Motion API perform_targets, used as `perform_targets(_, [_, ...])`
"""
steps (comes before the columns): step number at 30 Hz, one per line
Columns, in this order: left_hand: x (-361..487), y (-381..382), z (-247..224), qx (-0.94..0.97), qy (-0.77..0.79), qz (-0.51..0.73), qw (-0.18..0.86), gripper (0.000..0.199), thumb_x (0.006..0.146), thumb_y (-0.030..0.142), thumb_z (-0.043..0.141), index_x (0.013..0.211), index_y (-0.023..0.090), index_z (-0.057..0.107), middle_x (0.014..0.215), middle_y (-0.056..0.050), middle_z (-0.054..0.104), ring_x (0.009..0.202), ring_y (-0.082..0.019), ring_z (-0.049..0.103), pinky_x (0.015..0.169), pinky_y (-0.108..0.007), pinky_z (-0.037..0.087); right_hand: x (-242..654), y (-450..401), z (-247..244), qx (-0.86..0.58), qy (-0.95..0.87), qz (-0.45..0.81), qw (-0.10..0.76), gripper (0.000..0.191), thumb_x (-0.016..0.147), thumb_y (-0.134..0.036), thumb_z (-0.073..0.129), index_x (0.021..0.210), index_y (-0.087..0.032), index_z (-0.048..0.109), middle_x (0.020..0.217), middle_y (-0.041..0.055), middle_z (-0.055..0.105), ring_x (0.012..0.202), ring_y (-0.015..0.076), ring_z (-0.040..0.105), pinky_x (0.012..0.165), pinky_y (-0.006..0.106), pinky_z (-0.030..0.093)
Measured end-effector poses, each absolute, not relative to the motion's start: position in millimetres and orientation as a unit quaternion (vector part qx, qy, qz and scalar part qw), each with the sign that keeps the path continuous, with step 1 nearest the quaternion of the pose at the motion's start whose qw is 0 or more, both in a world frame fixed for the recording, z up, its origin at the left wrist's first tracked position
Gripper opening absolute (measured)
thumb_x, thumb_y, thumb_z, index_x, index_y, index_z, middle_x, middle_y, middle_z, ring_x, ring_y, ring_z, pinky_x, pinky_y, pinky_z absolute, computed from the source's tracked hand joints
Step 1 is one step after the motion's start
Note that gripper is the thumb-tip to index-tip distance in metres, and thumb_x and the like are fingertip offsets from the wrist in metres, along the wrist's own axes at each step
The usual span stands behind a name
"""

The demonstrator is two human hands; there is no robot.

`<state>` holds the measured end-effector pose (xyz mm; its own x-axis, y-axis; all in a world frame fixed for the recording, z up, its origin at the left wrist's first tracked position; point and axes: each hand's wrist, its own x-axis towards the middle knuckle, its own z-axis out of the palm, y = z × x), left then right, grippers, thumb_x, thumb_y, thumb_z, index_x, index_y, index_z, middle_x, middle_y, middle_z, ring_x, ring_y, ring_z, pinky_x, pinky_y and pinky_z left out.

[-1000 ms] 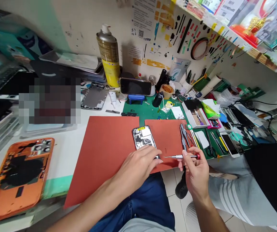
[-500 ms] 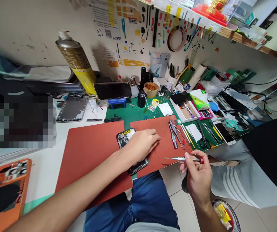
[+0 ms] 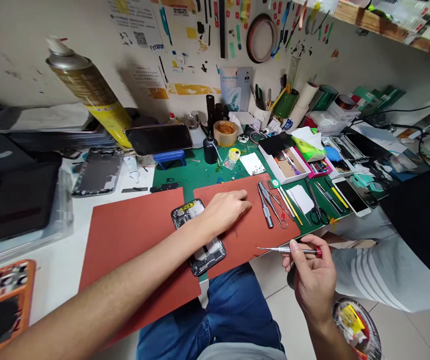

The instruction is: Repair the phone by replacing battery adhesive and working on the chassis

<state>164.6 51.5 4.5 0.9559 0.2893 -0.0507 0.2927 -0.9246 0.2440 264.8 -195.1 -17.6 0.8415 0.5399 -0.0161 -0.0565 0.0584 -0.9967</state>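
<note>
My left hand (image 3: 228,212) reaches over an opened phone (image 3: 207,255), its bent fingers pressed together near the right-hand red-brown mat (image 3: 237,255). Whether anything is between those fingertips is hidden. My right hand (image 3: 312,265) grips a thin screwdriver (image 3: 286,249) with a silver shaft and a red end, its tip pointing left over the mat's front edge. The phone lies tilted across the seam of the two mats, partly covered by my left forearm. Tweezers (image 3: 269,200) and a grey pen-like tool (image 3: 265,209) rest near the mat's right side.
Scissors (image 3: 318,207), a white phone (image 3: 352,196) and an open white box (image 3: 288,165) sit at the right. A propped phone (image 3: 160,139) and spray can (image 3: 91,90) stand behind. An orange phone housing (image 3: 3,305) lies at the left. A person's grey-clothed leg (image 3: 372,265) is at the right.
The camera view has shifted. My left hand has moved slightly right and away from me relative to the phone, uncovering more of its lower part. The screwdriver remains in my right hand.
</note>
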Motion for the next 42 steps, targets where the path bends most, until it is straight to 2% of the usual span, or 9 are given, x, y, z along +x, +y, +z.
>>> perform_targets(11, [160.2, 50.2, 5.4, 0.984, 0.14, -0.017, 0.113, 0.042, 0.111, 0.016, 0.038, 0.125, 0.02, 0.078, 0.115, -0.01, 0.07, 0.103, -0.027, 0.065, 0.072, -0.035, 0.042, 266.6, -193.5, -12.5, -0.655, -0.199, 0.193, 0.703, 0.036, 0.094, -0.037, 0.087, 0.115, -0.023, 0.061, 0.071, -0.0033, 0.072, 0.056, 0.014, 0.068, 0.055, 0.023, 0.056])
perform_targets(15, [149.7, 54.7, 8.1, 0.985, 0.125, -0.014, 0.121, 0.048, 0.108, 0.008, 0.039, 0.141, 0.02, 0.071, 0.118, -0.011, 0.069, 0.107, -0.028, 0.065, 0.081, -0.036, 0.047, 267.3, -193.9, -10.7, -0.655, -0.207, 0.194, 0.7, 0.035, 0.095, -0.036, 0.086, 0.115, -0.023, 0.06, 0.073, -0.003, 0.072, 0.056, 0.0144, 0.069, 0.055, 0.024, 0.057])
perform_targets(18, [130.9, 63.9, 12.0, 0.983, 0.114, 0.004, 0.14, 0.05, 0.106, 0.005, 0.04, 0.144, 0.02, 0.069, 0.124, -0.011, 0.069, 0.112, -0.028, 0.063, 0.089, -0.038, 0.049, 266.8, -191.2, -9.3, -0.657, -0.22, 0.191, 0.695, 0.034, 0.095, -0.035, 0.086, 0.114, -0.023, 0.061, 0.073, -0.003, 0.072, 0.055, 0.0142, 0.069, 0.053, 0.023, 0.056])
perform_targets(22, [110.0, 70.1, 13.8, 0.978, 0.116, 0.048, 0.167, 0.045, 0.11, 0.012, 0.038, 0.143, 0.016, 0.069, 0.128, -0.014, 0.07, 0.117, -0.029, 0.06, 0.096, -0.041, 0.05, 263.5, -182.5, -7.9, -0.66, -0.241, 0.191, 0.686, 0.033, 0.095, -0.036, 0.086, 0.113, -0.023, 0.06, 0.07, -0.0032, 0.072, 0.053, 0.0149, 0.069, 0.051, 0.023, 0.055])
perform_targets(27, [122.7, 56.4, 6.5, 0.992, 0.091, 0.02, 0.085, 0.059, 0.101, 0.005, 0.046, 0.159, 0.01, 0.054, 0.143, -0.017, 0.065, 0.122, -0.034, 0.053, 0.101, -0.045, 0.045, 253.9, -174.0, -6.4, -0.655, -0.261, 0.2, 0.68, 0.033, 0.096, -0.037, 0.085, 0.111, -0.024, 0.06, 0.068, -0.0035, 0.072, 0.053, 0.0156, 0.07, 0.051, 0.023, 0.056])
perform_targets(32, [138.7, 49.0, 1.9, 0.995, 0.068, 0.0, 0.067, 0.056, 0.102, 0.006, 0.045, 0.157, 0.009, 0.056, 0.143, -0.016, 0.066, 0.117, -0.033, 0.053, 0.099, -0.045, 0.043, 249.2, -177.3, -4.5, -0.667, -0.27, 0.181, 0.671, 0.032, 0.096, -0.037, 0.085, 0.109, -0.023, 0.061, 0.067, -0.0024, 0.073, 0.052, 0.0155, 0.07, 0.05, 0.023, 0.056])
perform_targets(37, [124.6, 55.1, 9.7, 0.995, 0.087, 0.003, 0.055, 0.06, 0.101, 0.003, 0.045, 0.16, 0.01, 0.053, 0.148, -0.017, 0.064, 0.123, -0.035, 0.053, 0.103, -0.048, 0.045, 253.4, -178.4, -0.8, -0.666, -0.273, 0.168, 0.673, 0.03, 0.096, -0.034, 0.085, 0.11, -0.023, 0.061, 0.068, -0.0027, 0.074, 0.052, 0.0152, 0.071, 0.05, 0.022, 0.056])
perform_targets(42, [67.6, 55.5, 32.9, 0.976, 0.166, 0.035, 0.139, 0.063, 0.096, -0.001, 0.046, 0.156, 0.016, 0.058, 0.153, -0.013, 0.064, 0.138, -0.032, 0.056, 0.113, -0.048, 0.05, 251.4, -177.4, 0.2, -0.68, -0.32, 0.133, 0.646, 0.026, 0.096, -0.028, 0.084, 0.111, -0.023, 0.064, 0.073, -0.0033, 0.075, 0.055, 0.0145, 0.073, 0.054, 0.023, 0.06])
